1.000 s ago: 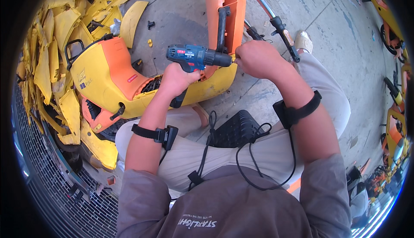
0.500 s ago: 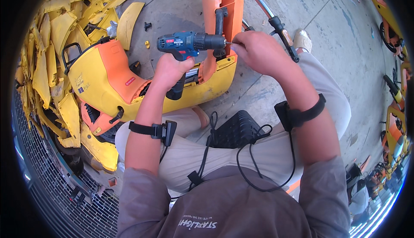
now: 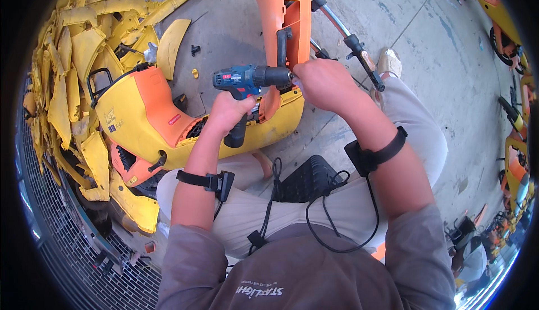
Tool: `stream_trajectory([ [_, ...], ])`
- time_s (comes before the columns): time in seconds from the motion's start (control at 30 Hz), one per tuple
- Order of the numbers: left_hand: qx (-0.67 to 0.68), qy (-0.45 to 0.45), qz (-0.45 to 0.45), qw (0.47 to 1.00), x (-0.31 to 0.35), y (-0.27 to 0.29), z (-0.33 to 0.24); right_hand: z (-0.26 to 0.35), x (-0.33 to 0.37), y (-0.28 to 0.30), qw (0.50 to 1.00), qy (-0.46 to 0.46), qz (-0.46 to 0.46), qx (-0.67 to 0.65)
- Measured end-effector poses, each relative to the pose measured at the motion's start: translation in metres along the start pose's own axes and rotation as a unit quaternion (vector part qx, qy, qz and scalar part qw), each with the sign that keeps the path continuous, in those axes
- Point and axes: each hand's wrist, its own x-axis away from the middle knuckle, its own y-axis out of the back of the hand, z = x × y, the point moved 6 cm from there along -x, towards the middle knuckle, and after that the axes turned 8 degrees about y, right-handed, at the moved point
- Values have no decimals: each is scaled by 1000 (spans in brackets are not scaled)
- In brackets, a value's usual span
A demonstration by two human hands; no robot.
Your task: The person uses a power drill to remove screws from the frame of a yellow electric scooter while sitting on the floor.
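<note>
My left hand [image 3: 229, 112] grips the handle of a blue cordless drill [image 3: 247, 80], held level with its nose pointing right. My right hand [image 3: 320, 82] is closed around the drill's front end, right against an upright orange panel [image 3: 296, 21] of a scooter. Whether its fingers hold the chuck or a bit is hidden. Below and left of the drill lies the scooter's yellow and orange body [image 3: 140, 116]. A black strap with a small device sits on each wrist.
A heap of yellow plastic shells [image 3: 67, 57] fills the left side, beside a metal grating [image 3: 50, 231]. A handlebar with black grip [image 3: 353, 43] sticks out at upper right. More orange scooters [image 3: 514, 158] stand along the right edge on concrete floor.
Both hands and the drill have shifted up and right along the orange panel. The right hand stays closed on the drill's front end.
</note>
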Motion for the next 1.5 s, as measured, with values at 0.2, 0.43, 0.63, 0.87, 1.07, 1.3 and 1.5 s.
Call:
stream_trajectory([
  [0.2,-61,-30,-42,997,-5,11,-7,5,-4,5,998,26,-38,31],
  [0.43,15,-9,-12,1000,-3,6,2,8,-4,5,999,23,-13,41],
  [0.63,-87,15,-25,996,-10,9,6,10,1,8,996,20,-33,87],
  [0.87,-36,11,1,999,-5,5,11,18,4,-3,997,18,17,80],
  [1.07,-72,10,-6,997,-10,12,7,11,-1,5,996,-7,-24,81],
  [1.3,3,15,8,1000,-10,7,8,15,-3,5,997,12,-50,65],
  [1.5,-34,23,28,999,-20,12,15,20,-4,11,996,11,-61,71],
])
